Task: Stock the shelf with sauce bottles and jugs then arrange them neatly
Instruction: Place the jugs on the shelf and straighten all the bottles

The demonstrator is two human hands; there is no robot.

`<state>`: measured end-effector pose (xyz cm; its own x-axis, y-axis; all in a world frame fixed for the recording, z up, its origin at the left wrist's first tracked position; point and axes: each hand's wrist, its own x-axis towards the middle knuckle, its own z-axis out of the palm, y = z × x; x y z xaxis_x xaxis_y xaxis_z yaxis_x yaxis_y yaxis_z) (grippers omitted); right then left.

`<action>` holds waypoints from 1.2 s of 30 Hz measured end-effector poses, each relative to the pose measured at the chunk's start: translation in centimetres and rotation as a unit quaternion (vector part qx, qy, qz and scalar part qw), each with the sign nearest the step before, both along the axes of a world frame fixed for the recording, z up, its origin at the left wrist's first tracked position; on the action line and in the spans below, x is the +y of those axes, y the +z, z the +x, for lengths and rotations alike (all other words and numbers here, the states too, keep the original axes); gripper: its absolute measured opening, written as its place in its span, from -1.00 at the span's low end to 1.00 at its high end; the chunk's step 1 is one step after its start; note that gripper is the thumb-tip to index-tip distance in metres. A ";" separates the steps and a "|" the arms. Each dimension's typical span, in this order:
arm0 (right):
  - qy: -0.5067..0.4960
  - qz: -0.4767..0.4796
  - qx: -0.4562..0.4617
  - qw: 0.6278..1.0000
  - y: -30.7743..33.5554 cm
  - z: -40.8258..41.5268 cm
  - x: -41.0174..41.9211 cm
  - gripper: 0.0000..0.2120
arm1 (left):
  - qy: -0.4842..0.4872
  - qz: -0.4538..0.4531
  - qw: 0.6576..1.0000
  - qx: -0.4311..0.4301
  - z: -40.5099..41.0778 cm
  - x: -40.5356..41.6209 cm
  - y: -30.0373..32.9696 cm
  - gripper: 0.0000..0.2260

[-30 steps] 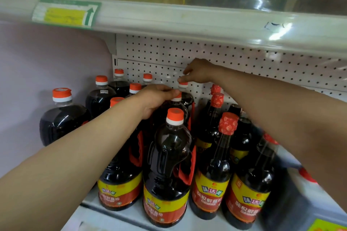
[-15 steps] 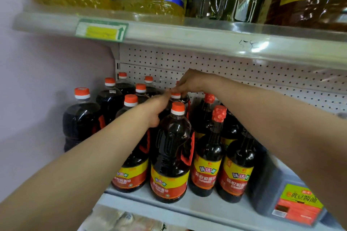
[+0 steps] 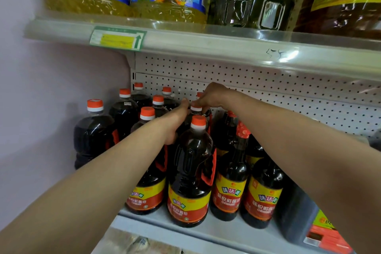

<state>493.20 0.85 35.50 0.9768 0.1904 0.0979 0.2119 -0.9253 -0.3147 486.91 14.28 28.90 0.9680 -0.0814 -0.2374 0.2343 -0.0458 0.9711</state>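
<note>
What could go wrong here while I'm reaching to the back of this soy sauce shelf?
Both forearms pass right beside the front jug, so a nudge might tip it off the shelf edge. The right hand grips only the cap of the rear jug, which could slip or knock the slim bottles alongside.

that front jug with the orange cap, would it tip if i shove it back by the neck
Probably somewhat. The front jug is tall, so a push up high could rock it. It looks full of dark sauce, so likely heavy and slow to slide. Bottles packed behind and beside it should stop a full topple.
</note>
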 end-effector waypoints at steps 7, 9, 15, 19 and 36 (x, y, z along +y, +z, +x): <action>0.000 0.005 -0.014 1.000 -0.2 0.7 1.1 -0.56 | 0.010 -0.013 1.000 0.002 1.0 0.0 -0.8 -0.34; 0.005 0.001 -0.006 1.000 0.0 0.6 1.2 -0.57 | 0.013 -0.020 1.000 -0.003 1.0 0.0 -0.9 -0.33; 0.004 0.022 -0.017 1.000 -0.2 0.2 1.0 -0.58 | 0.014 0.002 1.000 -0.014 0.9 -0.4 -0.9 -0.34; 0.007 0.043 -0.007 0.999 -0.2 -0.7 0.1 -0.53 | 0.016 -0.003 1.000 -0.008 0.4 -0.3 -0.2 -0.33; -0.001 0.181 -0.150 0.972 -1.1 -12.8 -0.4 -0.45 | 0.043 -0.024 0.994 -0.096 -8.3 -0.2 -5.0 -0.38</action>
<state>480.39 0.41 34.41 0.8944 0.0891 0.4383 0.3429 -0.7657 -0.5442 478.65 14.06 23.91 0.9990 -0.0034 -0.0454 0.0454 0.0146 0.9989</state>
